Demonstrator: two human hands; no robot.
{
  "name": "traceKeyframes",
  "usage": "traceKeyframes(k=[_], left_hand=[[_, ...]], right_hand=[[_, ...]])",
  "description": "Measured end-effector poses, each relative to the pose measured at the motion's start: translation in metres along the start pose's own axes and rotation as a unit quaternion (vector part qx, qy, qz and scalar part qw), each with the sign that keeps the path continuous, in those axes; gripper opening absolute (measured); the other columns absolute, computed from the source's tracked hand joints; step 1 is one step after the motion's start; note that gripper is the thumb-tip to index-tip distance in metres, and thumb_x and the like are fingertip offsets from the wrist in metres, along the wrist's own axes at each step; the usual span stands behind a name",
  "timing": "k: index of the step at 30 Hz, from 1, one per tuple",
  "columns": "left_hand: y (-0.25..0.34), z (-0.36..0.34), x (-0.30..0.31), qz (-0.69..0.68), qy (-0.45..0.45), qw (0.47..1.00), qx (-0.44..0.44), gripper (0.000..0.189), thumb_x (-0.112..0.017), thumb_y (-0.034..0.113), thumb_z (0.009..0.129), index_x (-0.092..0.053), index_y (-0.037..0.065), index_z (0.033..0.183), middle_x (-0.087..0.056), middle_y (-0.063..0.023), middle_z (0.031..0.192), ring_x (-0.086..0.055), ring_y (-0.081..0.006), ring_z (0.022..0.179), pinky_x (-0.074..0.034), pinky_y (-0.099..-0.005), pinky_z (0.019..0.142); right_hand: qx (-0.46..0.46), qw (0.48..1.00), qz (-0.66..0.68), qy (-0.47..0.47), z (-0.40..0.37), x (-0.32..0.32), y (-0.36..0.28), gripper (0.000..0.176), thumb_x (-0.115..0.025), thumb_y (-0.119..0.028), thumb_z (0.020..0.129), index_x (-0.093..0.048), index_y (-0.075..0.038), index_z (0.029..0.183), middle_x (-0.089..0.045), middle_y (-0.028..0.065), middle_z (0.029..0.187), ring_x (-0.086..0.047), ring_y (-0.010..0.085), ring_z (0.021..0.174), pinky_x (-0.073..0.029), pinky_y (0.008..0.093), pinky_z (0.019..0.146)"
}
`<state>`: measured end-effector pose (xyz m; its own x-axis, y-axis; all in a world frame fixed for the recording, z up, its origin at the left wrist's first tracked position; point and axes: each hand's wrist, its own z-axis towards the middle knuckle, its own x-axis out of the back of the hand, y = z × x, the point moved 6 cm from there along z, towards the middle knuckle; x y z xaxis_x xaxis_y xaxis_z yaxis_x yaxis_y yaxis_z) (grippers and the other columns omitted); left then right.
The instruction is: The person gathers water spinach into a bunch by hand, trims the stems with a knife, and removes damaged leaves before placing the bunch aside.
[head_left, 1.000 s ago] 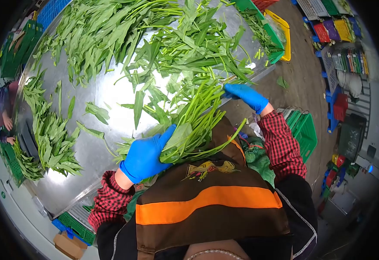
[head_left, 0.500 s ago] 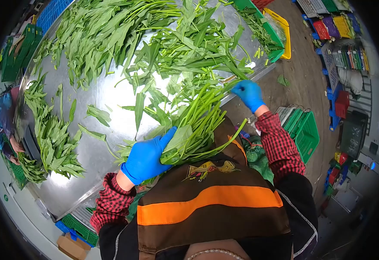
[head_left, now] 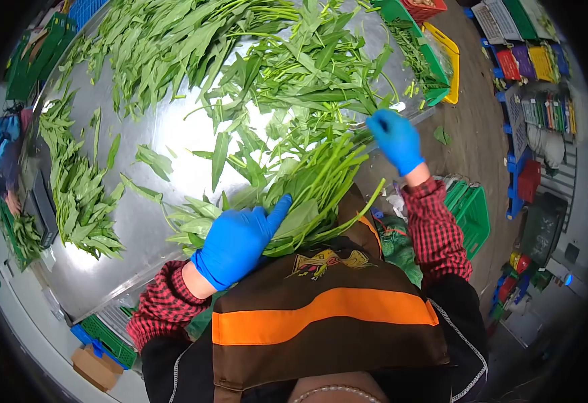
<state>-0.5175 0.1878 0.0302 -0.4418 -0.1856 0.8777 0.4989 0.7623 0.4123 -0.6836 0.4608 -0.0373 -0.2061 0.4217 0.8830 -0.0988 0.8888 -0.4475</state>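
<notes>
Blue gloves cover both of my hands. My left hand (head_left: 235, 245) is closed around a bunch of water spinach (head_left: 321, 191), its thumb lying across the leaves. The bunch's cut stems point up and right, over the table's near edge. Just right of those stem ends, my right hand (head_left: 396, 142) is held with its fingers curled together. What it grips, if anything, I cannot make out. Loose water spinach (head_left: 300, 74) lies beyond the bunch, and a larger heap (head_left: 173, 50) spreads at the far left.
The metal table (head_left: 139, 228) bears another row of greens (head_left: 79, 188) on its left. At its right corner stand a green crate (head_left: 435, 94) and a yellow crate (head_left: 451, 57). Another green crate (head_left: 472, 218) sits low on my right. A co-worker's sleeve (head_left: 0, 138) shows at the left edge.
My right hand has shifted slightly right, away from the stem ends. My left hand and the bunch have moved a little right. The co-worker's hand has drawn away from the greens at left.
</notes>
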Motion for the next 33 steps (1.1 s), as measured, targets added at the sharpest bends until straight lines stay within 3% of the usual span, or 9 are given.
traceKeyframes(k=[4,7,10,17,23,26,30,32,33], left_hand=[[0.008,0.004,0.002,0.138,0.041,0.989,-0.042,0.069,-0.057,0.009,0.075,-0.039,0.007,0.141,-0.045,-0.0056,0.067,-0.049,-0.0199,0.056,-0.039,-0.0328,0.048],[0.012,0.009,0.009,0.143,0.05,0.986,-0.065,0.066,-0.052,0.003,0.075,-0.04,0.008,0.141,-0.045,-0.005,0.067,-0.049,-0.0188,0.056,-0.04,-0.0317,0.048],[0.009,0.009,0.008,0.148,0.039,0.986,-0.064,0.072,-0.056,0.007,0.073,-0.037,0.008,0.142,-0.046,-0.0063,0.068,-0.05,-0.0202,0.057,-0.04,-0.0329,0.049],[-0.008,0.009,0.016,-0.012,0.001,1.0,-0.004,0.094,-0.076,0.02,0.064,-0.03,0.008,0.145,-0.051,-0.0115,0.076,-0.055,-0.029,0.062,-0.045,-0.0396,0.054],[-0.008,0.005,0.009,-0.025,0.006,0.999,-0.034,0.091,-0.077,0.02,0.063,-0.036,0.014,0.143,-0.051,-0.0117,0.077,-0.056,-0.0293,0.061,-0.045,-0.0401,0.054],[-0.003,0.006,0.012,-0.007,0.011,0.998,-0.055,0.081,-0.07,0.013,0.066,-0.04,0.015,0.141,-0.049,-0.0107,0.075,-0.054,-0.0278,0.059,-0.044,-0.0388,0.053],[0.001,0.009,0.015,0.034,0.026,0.996,-0.08,0.073,-0.058,0.004,0.07,-0.042,0.016,0.14,-0.046,-0.009,0.071,-0.051,-0.0247,0.056,-0.042,-0.036,0.051],[0.004,0.01,0.017,0.047,0.028,0.995,-0.089,0.073,-0.056,0.003,0.071,-0.041,0.017,0.14,-0.045,-0.0085,0.07,-0.05,-0.0238,0.056,-0.041,-0.0354,0.051],[0.007,0.01,0.019,0.084,0.036,0.991,-0.095,0.067,-0.056,0.005,0.073,-0.045,0.017,0.138,-0.045,-0.0064,0.07,-0.05,-0.0211,0.056,-0.041,-0.0334,0.05]], right_hand=[[0.168,0.959,0.225,0.031,0.001,0.039,-0.069,0.037,-0.072,-0.026,0.079,-0.064,-0.004,0.108,-0.063,0.0107,0.09,-0.062,0.0229,0.082,-0.048,0.0319,0.073],[0.33,0.908,0.154,-0.208,-0.016,0.013,-0.115,0.03,-0.073,-0.026,0.08,-0.065,-0.004,0.098,-0.063,0.009,0.091,-0.061,0.02,0.083,-0.048,0.0302,0.074],[0.198,0.853,0.174,-0.45,-0.029,-0.039,-0.09,0.026,-0.071,-0.025,0.081,-0.065,-0.003,0.094,-0.064,0.0091,0.088,-0.061,0.0182,0.078,-0.048,0.0302,0.072],[0.027,0.845,0.437,-0.308,-0.027,-0.04,-0.082,0.015,-0.058,-0.018,0.093,-0.056,-0.004,0.097,-0.057,0.0002,0.083,-0.055,0.009,0.077,-0.046,0.0262,0.071],[-0.136,0.906,0.38,-0.129,0.007,0.012,-0.009,0.018,-0.059,-0.024,0.093,-0.06,-0.008,0.099,-0.051,-0.0067,0.081,-0.046,0.0042,0.073,-0.041,0.0219,0.066],[-0.014,0.99,0.132,-0.054,0.033,0.023,0.073,0.028,-0.062,-0.031,0.089,-0.061,-0.006,0.102,-0.06,0.0031,0.086,-0.054,0.0128,0.077,-0.045,0.0285,0.072],[0.254,0.929,-0.193,0.189,0.024,0.061,-0.021,0.035,-0.066,-0.037,0.085,-0.066,-0.005,0.099,-0.065,0.0116,0.087,-0.06,0.0199,0.075,-0.047,0.0354,0.071],[-0.053,0.96,-0.064,-0.266,0.023,0.02,-0.016,0.036,-0.069,-0.038,0.081,-0.071,-0.004,0.092,-0.069,0.014,0.084,-0.064,0.0234,0.075,-0.049,0.0387,0.072],[-0.049,0.946,-0.033,-0.32,0.017,0.002,-0.018,0.036,-0.068,-0.039,0.081,-0.072,-0.004,0.088,-0.069,0.0136,0.08,-0.065,0.0233,0.073,-0.05,0.0384,0.07]])
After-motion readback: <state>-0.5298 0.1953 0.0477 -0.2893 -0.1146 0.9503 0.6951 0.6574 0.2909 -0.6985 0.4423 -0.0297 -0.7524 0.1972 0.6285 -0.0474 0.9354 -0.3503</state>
